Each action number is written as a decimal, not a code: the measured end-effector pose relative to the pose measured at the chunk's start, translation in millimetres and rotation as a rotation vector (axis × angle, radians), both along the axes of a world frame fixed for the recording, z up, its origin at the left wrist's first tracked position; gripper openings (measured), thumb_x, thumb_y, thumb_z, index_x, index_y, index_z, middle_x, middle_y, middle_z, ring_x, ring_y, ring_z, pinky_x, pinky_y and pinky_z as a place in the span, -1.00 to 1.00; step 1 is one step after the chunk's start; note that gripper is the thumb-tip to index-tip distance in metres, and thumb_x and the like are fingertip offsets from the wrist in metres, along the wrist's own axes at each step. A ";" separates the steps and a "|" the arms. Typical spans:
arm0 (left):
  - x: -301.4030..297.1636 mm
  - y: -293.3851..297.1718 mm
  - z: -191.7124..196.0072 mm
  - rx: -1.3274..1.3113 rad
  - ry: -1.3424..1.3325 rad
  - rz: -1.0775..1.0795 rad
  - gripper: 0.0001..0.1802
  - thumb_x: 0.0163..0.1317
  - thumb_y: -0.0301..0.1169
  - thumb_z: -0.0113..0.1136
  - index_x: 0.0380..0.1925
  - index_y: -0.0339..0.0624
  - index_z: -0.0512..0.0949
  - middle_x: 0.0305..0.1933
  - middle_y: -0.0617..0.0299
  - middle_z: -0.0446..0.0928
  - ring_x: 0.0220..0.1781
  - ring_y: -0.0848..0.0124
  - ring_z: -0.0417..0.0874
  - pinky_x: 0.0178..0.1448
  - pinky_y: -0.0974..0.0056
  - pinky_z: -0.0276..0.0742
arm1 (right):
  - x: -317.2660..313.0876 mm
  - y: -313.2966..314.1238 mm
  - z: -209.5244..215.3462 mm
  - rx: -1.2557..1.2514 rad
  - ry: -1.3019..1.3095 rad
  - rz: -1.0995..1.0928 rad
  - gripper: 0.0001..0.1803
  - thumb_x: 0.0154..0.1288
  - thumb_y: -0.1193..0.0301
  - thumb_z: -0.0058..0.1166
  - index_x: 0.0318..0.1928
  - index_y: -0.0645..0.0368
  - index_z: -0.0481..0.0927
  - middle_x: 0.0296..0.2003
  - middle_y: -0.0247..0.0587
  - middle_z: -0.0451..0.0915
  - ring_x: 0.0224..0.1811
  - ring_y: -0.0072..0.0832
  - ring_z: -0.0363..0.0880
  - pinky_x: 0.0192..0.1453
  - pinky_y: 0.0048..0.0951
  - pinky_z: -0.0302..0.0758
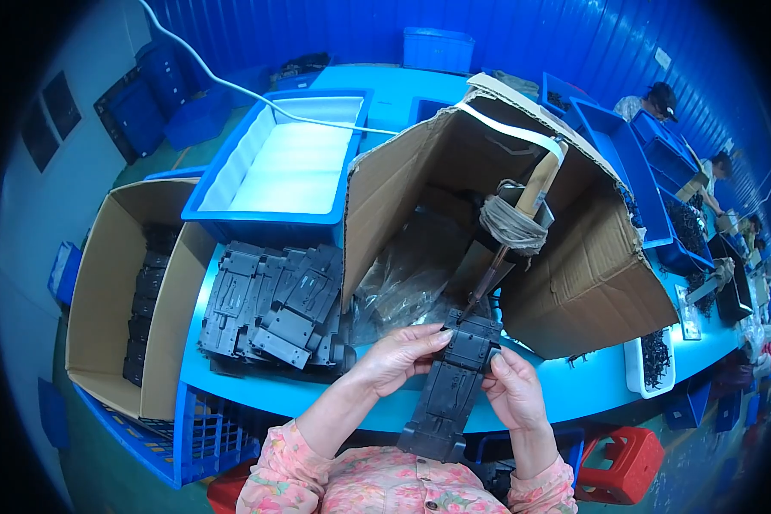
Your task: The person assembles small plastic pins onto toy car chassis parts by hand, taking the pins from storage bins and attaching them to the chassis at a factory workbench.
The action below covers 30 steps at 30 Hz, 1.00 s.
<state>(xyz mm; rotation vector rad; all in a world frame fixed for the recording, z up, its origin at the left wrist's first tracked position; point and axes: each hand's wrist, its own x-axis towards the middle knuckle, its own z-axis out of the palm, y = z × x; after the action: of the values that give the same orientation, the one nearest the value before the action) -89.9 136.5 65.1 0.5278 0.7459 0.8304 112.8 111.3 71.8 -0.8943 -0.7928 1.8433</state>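
A black moulded plastic part (451, 387) is held between my two hands, tilted, its lower end close to my body. My left hand (400, 355) grips its upper left edge, thumb on top. My right hand (516, 385) pinches its right edge with thumb and fingers. Above the part's top end hangs a soldering iron (494, 272) with a wooden handle, wrapped in clear film or tape. Its tip points down at the top edge; whether they touch I cannot tell. Left of my hands lies a pile of similar black parts (274, 300).
An open cardboard box (574, 287) surrounds the iron, with crumpled clear plastic (403, 265) inside. A white-lined blue tray (274, 221) stands behind the pile. At left is a carton (103, 317) of black parts. A white tray (672, 364) of small black pieces sits right. Other people work far right.
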 end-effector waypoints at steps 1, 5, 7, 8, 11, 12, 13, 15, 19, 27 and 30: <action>-0.1 0.0 0.2 0.000 0.000 0.000 -0.78 0.20 -0.30 0.13 -0.19 -0.12 0.53 -0.26 0.35 0.55 -0.26 0.60 0.54 -0.09 0.44 0.48 | -0.1 0.1 0.1 -0.003 0.001 0.001 -0.71 0.31 0.36 -0.05 -0.01 0.23 0.46 -0.23 -0.38 0.54 -0.32 -0.76 0.40 -0.28 -0.75 0.30; -0.4 0.2 0.6 -0.001 -0.003 0.000 -0.79 0.20 -0.30 0.14 -0.21 -0.12 0.53 -0.27 0.35 0.55 -0.26 0.60 0.54 -0.10 0.45 0.48 | 0.0 0.0 0.2 0.004 -0.004 0.002 -0.70 0.31 0.36 -0.05 -0.01 0.23 0.45 -0.22 -0.38 0.54 -0.30 -0.75 0.42 -0.25 -0.73 0.32; -0.4 0.5 0.2 -0.003 -0.003 0.000 -0.79 0.20 -0.30 0.14 -0.21 -0.12 0.53 -0.27 0.35 0.55 -0.26 0.60 0.54 -0.10 0.45 0.47 | 0.6 0.1 0.8 0.005 0.009 0.012 -0.70 0.32 0.36 -0.06 0.00 0.23 0.45 -0.20 -0.37 0.55 -0.28 -0.72 0.44 -0.21 -0.71 0.33; -0.6 0.6 0.1 -0.003 -0.002 -0.001 -0.79 0.20 -0.29 0.14 -0.21 -0.12 0.53 -0.27 0.35 0.55 -0.26 0.60 0.54 -0.10 0.45 0.47 | 0.2 0.2 1.3 0.005 0.009 0.012 -0.70 0.32 0.36 -0.06 0.00 0.23 0.45 -0.20 -0.37 0.55 -0.28 -0.72 0.44 -0.21 -0.71 0.33; -0.4 0.0 1.7 0.004 -0.002 -0.004 -0.77 0.20 -0.28 0.13 -0.19 -0.12 0.53 -0.26 0.35 0.55 -0.26 0.60 0.54 -0.09 0.45 0.47 | -0.4 -0.4 3.7 0.003 -0.013 0.005 -0.70 0.32 0.35 -0.06 -0.01 0.23 0.45 -0.20 -0.35 0.55 -0.27 -0.71 0.44 -0.19 -0.69 0.34; -0.3 -0.1 1.5 0.009 -0.004 -0.008 -0.76 0.21 -0.28 0.13 -0.18 -0.13 0.53 -0.26 0.35 0.55 -0.25 0.60 0.54 -0.08 0.46 0.47 | 1.0 -0.1 2.7 0.010 0.005 0.015 -0.70 0.32 0.35 -0.06 -0.01 0.23 0.45 -0.20 -0.35 0.55 -0.26 -0.71 0.44 -0.18 -0.69 0.35; -0.4 -0.1 1.5 0.009 -0.004 -0.007 -0.76 0.21 -0.28 0.13 -0.18 -0.13 0.53 -0.26 0.35 0.55 -0.25 0.60 0.54 -0.08 0.46 0.47 | 1.9 0.1 1.7 0.017 0.023 0.025 -0.70 0.32 0.35 -0.06 -0.01 0.23 0.45 -0.20 -0.35 0.55 -0.25 -0.70 0.45 -0.18 -0.68 0.35; -0.6 0.0 1.6 0.017 0.007 -0.016 -0.75 0.21 -0.27 0.12 -0.17 -0.14 0.53 -0.25 0.35 0.55 -0.25 0.60 0.54 -0.08 0.46 0.47 | 2.2 0.1 0.3 0.017 0.025 0.023 -0.71 0.32 0.36 -0.06 -0.02 0.24 0.45 -0.20 -0.35 0.55 -0.25 -0.70 0.45 -0.18 -0.68 0.35; -0.4 0.4 2.5 0.025 0.006 -0.017 -0.75 0.22 -0.26 0.11 -0.17 -0.14 0.53 -0.25 0.35 0.55 -0.24 0.61 0.54 -0.08 0.46 0.47 | 1.9 0.1 -0.5 0.012 0.038 0.016 -0.71 0.32 0.36 -0.07 -0.02 0.24 0.45 -0.20 -0.35 0.55 -0.26 -0.70 0.45 -0.18 -0.67 0.35; -0.9 -1.1 -1.1 0.038 0.023 -0.018 -0.75 0.23 -0.26 0.09 -0.16 -0.14 0.53 -0.25 0.35 0.55 -0.24 0.60 0.54 -0.10 0.44 0.48 | 2.7 2.5 -7.9 -0.039 0.054 0.025 -0.73 0.33 0.37 -0.09 -0.03 0.25 0.45 -0.20 -0.32 0.55 -0.29 -0.68 0.46 -0.17 -0.64 0.38; -2.7 -2.7 -12.1 0.037 0.037 -0.022 -0.68 0.21 -0.18 0.11 -0.11 -0.11 0.53 -0.22 0.38 0.54 -0.20 0.61 0.50 -0.09 0.46 0.42 | -1.3 5.6 -12.7 -0.087 0.079 0.056 -0.72 0.34 0.36 -0.12 -0.03 0.26 0.44 -0.19 -0.29 0.55 -0.27 -0.64 0.48 -0.14 -0.59 0.40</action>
<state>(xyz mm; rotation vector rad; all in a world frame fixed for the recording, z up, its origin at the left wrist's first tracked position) -92.6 133.7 53.0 0.5844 0.7589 0.8171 111.5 116.9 59.2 -0.8562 -0.6991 1.9624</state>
